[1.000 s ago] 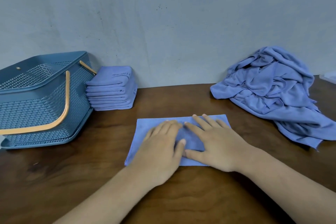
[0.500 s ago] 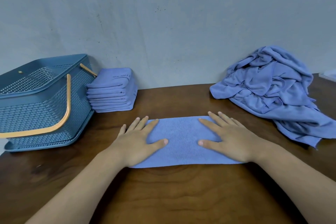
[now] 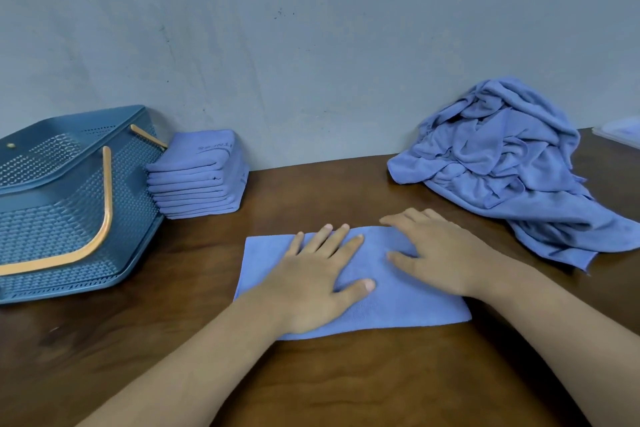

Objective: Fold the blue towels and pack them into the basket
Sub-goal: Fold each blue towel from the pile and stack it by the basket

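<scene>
Presses left hand (image 3: 311,282) and right hand (image 3: 446,253), fingers straight, gripping nothing, flat onto rectangular blue cloth towel (image 3: 408,308) at 6 o'clock on brown wooden table (image 3: 346,378). Has perforated blue plastic basket (image 3: 52,222) at 9 o'clock, folded blue towel stack (image 3: 201,191) at 10, crumpled blue towel heap (image 3: 512,180) at 2.

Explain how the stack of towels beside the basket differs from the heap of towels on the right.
The stack is folded into flat, even layers; the heap is crumpled and unfolded. The stack is a compact block; the heap spreads wide. The stack stands on the left beside the basket; the heap lies on the right. Both are the same blue cloth, near the wall.
</scene>
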`<action>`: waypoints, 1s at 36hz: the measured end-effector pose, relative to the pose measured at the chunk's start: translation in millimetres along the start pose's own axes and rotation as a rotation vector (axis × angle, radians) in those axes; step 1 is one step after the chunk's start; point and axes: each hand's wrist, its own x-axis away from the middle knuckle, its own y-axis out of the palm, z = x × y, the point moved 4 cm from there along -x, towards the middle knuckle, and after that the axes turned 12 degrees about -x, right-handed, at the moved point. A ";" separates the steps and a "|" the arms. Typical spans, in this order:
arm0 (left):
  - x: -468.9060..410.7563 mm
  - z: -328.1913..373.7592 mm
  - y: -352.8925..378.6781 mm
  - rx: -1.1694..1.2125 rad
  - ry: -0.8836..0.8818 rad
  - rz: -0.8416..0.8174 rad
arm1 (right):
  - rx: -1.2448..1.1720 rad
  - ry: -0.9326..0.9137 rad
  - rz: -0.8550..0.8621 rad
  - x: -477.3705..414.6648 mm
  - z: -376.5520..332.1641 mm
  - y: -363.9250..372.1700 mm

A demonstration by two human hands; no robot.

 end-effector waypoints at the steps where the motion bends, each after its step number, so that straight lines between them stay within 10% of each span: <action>1: 3.8 3.3 -0.1 -0.006 0.006 0.000 | 0.010 0.014 0.025 -0.4 0.8 -2.6; 14: 9.3 7.3 1.5 0.019 0.001 0.020 | -0.028 0.179 0.050 -11.0 -10.1 -3.3; 26: 2.3 -3.0 1.7 0.085 -0.108 0.049 | -0.752 0.191 0.118 -0.5 19.8 -22.4; 36: 2.0 -3.3 1.9 0.088 -0.106 0.058 | -0.580 0.103 0.046 1.1 10.6 -1.2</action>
